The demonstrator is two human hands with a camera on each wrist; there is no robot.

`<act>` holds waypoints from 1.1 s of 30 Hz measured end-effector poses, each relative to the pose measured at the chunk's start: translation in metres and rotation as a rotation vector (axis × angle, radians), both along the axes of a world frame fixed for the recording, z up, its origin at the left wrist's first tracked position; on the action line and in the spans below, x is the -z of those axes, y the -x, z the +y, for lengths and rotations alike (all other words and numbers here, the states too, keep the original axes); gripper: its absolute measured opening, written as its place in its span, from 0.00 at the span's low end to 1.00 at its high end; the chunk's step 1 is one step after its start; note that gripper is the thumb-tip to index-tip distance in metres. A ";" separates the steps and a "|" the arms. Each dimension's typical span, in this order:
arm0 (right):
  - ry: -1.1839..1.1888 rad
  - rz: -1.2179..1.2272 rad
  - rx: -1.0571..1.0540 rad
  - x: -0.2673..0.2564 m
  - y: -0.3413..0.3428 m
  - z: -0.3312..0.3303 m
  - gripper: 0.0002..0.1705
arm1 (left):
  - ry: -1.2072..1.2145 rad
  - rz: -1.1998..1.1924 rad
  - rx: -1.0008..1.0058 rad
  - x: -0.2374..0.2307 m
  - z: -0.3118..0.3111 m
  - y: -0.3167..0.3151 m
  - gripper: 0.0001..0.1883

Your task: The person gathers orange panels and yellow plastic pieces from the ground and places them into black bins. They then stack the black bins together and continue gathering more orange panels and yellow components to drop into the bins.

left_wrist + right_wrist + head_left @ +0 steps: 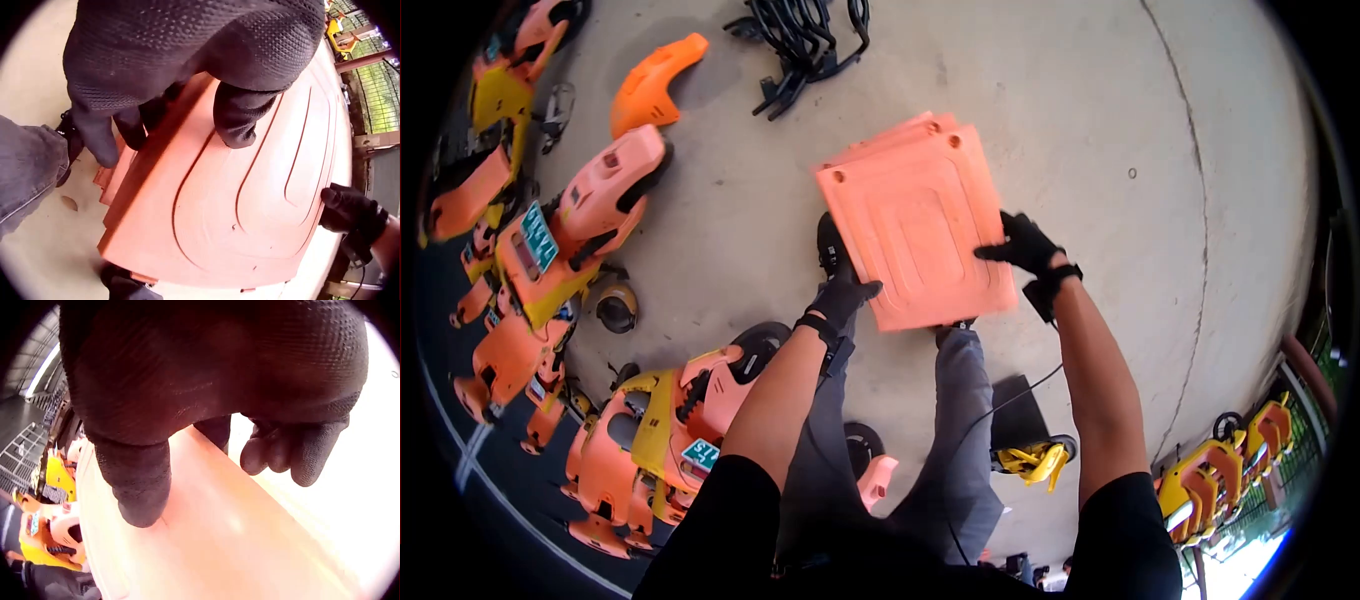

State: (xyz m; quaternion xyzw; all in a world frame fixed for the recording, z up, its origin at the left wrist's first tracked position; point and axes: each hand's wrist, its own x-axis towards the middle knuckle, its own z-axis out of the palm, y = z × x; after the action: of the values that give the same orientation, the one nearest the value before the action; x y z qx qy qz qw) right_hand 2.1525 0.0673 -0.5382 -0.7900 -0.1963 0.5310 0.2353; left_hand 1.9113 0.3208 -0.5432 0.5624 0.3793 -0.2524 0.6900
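Both hands, in black gloves, hold a small stack of flat orange plastic panels (935,225) in front of the legs. The top panel has nested rounded grooves and a hole near each far corner; edges of the panels beneath show at the far side. My left hand (840,298) grips the near left edge, its thumb on the top face and fingers round the side, as the left wrist view shows. On the right edge, my right hand (1025,248) lays its thumb on top (147,494), with some curled fingers seen past the edge in the right wrist view.
A curved orange part (650,85) and a bundle of black tubular frames (795,50) lie on the concrete floor ahead. Orange and yellow vehicles (590,205) line the left side. Beside the right leg is a yellow part (1037,462); more yellow pieces (1200,485) stand by the right-hand fence.
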 end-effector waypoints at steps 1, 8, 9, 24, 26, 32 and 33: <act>0.058 -0.021 -0.028 0.017 -0.005 0.017 0.44 | -0.043 0.030 -0.052 0.015 0.001 -0.005 0.32; 0.384 -0.148 -0.082 0.070 0.010 0.058 0.41 | -0.045 0.514 -0.025 0.098 -0.003 -0.004 0.33; 0.358 -0.199 -0.083 0.076 0.017 0.050 0.40 | -0.068 0.388 -0.089 0.091 -0.006 0.000 0.25; 0.395 -0.404 0.506 0.005 0.093 -0.063 0.17 | -0.444 0.462 -0.041 0.028 0.031 -0.005 0.27; 0.363 -0.371 0.517 -0.021 0.131 -0.113 0.10 | -0.276 0.439 0.328 0.011 0.066 0.007 0.20; 0.185 0.131 1.559 -0.171 0.241 -0.173 0.11 | -0.179 0.305 0.219 -0.094 0.095 0.007 0.09; 0.227 0.038 1.508 -0.192 0.258 -0.177 0.11 | -0.172 0.305 0.226 -0.105 0.100 0.006 0.09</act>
State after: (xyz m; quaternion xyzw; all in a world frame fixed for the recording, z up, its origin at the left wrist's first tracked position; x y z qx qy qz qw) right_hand 1.8941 -0.1102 -0.3461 -0.7201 0.4564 0.2571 0.4550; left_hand 1.9051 0.4208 -0.4386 0.6136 0.4338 -0.3771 0.5414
